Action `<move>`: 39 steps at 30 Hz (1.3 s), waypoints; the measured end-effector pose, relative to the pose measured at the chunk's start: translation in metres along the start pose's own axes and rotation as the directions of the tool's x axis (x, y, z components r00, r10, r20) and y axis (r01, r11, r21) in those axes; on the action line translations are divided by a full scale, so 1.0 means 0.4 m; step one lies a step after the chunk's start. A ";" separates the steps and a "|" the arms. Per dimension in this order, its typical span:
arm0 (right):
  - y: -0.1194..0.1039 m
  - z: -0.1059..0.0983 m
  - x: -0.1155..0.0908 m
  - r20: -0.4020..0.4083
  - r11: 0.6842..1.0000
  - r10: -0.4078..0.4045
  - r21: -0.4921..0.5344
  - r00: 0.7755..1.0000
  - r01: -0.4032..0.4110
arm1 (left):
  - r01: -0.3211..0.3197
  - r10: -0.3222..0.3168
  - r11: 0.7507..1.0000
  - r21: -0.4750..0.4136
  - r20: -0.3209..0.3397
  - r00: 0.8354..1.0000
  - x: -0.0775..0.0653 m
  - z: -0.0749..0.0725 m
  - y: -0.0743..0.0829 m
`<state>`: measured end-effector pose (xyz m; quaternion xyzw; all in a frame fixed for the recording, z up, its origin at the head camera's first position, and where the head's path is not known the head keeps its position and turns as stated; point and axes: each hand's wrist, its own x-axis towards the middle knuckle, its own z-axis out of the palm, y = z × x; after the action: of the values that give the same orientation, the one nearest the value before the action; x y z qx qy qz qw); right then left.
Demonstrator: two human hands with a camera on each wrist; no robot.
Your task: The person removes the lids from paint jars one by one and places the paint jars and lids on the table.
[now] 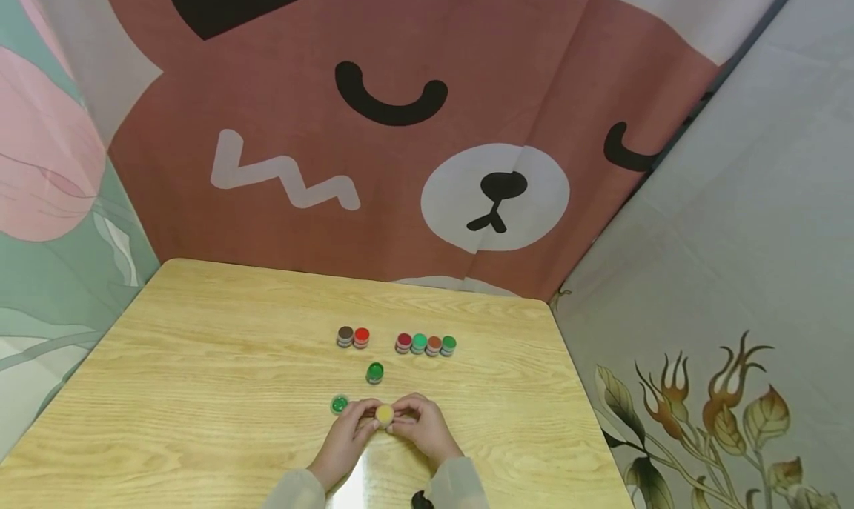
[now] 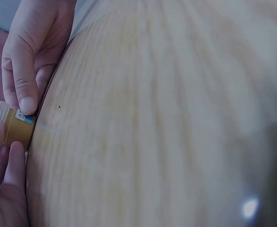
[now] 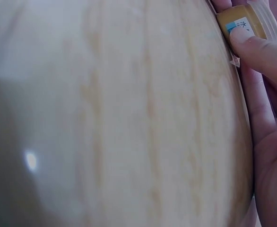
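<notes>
Low over the front of the table, both hands hold a small paint pot (image 1: 384, 416) filled with yellow-ochre, with a translucent lid. My left hand (image 1: 342, 442) grips it from the left, the thumb at the lid in the left wrist view. From the right, my right hand (image 1: 428, 429) pinches it, its thumb pressed on the white and blue label (image 3: 243, 24) in the right wrist view. Just left of the left fingertips lies a round, clear-rimmed lid (image 1: 339, 404) with green inside. Beyond the hands stands a green paint pot (image 1: 375, 373).
Farther back on the wood-grain table (image 1: 220, 376) stand a brown pot (image 1: 345, 336) and a red pot (image 1: 362, 337) side by side. Right of them is a row of several pots (image 1: 419, 343). A bear-print curtain (image 1: 300, 235) hangs behind the table.
</notes>
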<state>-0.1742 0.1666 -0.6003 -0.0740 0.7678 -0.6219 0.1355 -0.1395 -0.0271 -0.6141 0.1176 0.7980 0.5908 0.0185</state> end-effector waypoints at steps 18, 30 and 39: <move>0.011 0.000 0.003 -0.001 1.000 -0.021 -0.007 1.000 0.021 | -0.023 0.022 0.997 0.069 0.014 1.000 -0.002 0.000 -0.002; 0.009 -0.002 0.001 0.007 1.000 -0.015 -0.008 1.000 0.015 | 0.032 -0.031 0.999 -0.044 0.026 0.999 0.003 0.003 -0.009; 0.014 -0.001 -0.001 0.016 0.999 -0.044 -0.008 0.999 0.044 | 0.046 -0.045 0.998 -0.047 0.013 0.999 -0.001 0.004 0.001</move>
<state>-0.1737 0.1684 -0.6055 -0.0965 0.7674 -0.6209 0.1273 -0.1389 -0.0255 -0.6143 0.1025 0.7862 0.6081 0.0394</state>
